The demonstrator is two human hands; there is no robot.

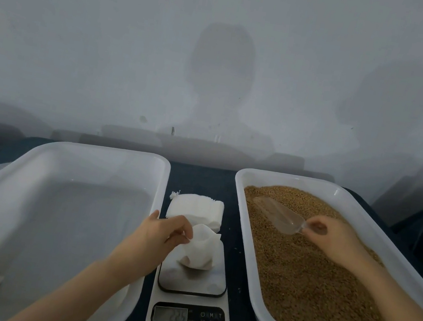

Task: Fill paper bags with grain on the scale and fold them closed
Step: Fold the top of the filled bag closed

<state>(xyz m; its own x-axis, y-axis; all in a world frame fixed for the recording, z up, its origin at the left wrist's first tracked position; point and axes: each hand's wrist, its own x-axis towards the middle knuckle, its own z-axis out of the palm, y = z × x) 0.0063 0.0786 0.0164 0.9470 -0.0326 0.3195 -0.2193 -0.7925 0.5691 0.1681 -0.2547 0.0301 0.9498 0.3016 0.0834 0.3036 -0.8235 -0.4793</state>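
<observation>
A small white paper bag [201, 248] stands on the steel platform of the kitchen scale [192, 283], its mouth opened upward. My left hand [161, 233] pinches the bag's left rim. A stack of flat white bags [195, 209] lies just behind the scale. On the right, a white tray [253, 240] holds brown grain [304, 282]. A clear plastic scoop [276, 216] lies on the grain, and my right hand [331, 239] grips its handle.
A large empty white tray [57, 204] sits to the left of the scale. Everything rests on a dark blue table [201, 178] against a pale wall. The scale's display [170, 315] faces me at the front edge.
</observation>
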